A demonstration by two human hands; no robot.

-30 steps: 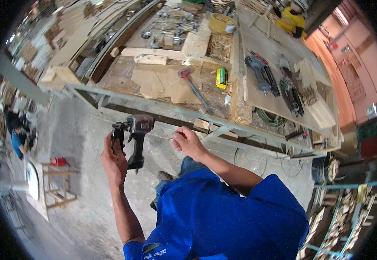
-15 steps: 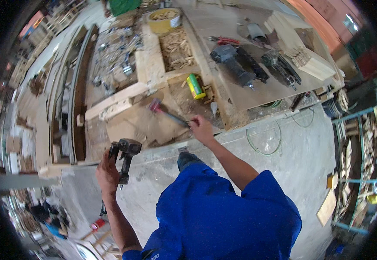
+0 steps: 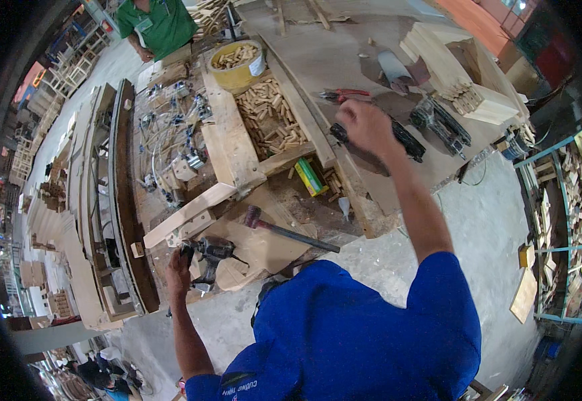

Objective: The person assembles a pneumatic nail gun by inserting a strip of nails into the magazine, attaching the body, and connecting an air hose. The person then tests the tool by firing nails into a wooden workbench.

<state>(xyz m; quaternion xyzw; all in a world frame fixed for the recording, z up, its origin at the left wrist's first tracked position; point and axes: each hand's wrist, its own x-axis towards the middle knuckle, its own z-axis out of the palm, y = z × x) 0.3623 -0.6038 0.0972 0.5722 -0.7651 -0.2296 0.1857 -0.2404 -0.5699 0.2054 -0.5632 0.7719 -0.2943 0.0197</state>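
Observation:
My left hand point(image 3: 178, 273) is closed round a dark nail gun point(image 3: 216, 248), which is low over the table's front edge beside small wooden pieces. Further off on the right, my right hand point(image 3: 368, 127) is bent over a second, black nail gun point(image 3: 408, 139) lying on the board; its fingers look curled onto the tool, and the hand hides most of the tool's body. Between my arms lies a hammer point(image 3: 284, 232), its dark handle pointing toward my body. Red-handled pliers point(image 3: 345, 93) lie just beyond my right hand, and another nail gun point(image 3: 440, 125) rests to its right.
A yellow tub point(image 3: 239, 75) of wooden dowels stands behind a tray of loose dowels point(image 3: 274, 117). Nearby are a green-and-yellow box point(image 3: 311, 177), metal fittings point(image 3: 174, 134) and wooden parts point(image 3: 461, 87). A person in green point(image 3: 160, 27) stands across the table. A rack point(image 3: 561, 227) stands right.
My right hand has let go of the hammer, now on the table, and moved up and right to the black nail gun. My left hand has lowered its nail gun to the table's edge.

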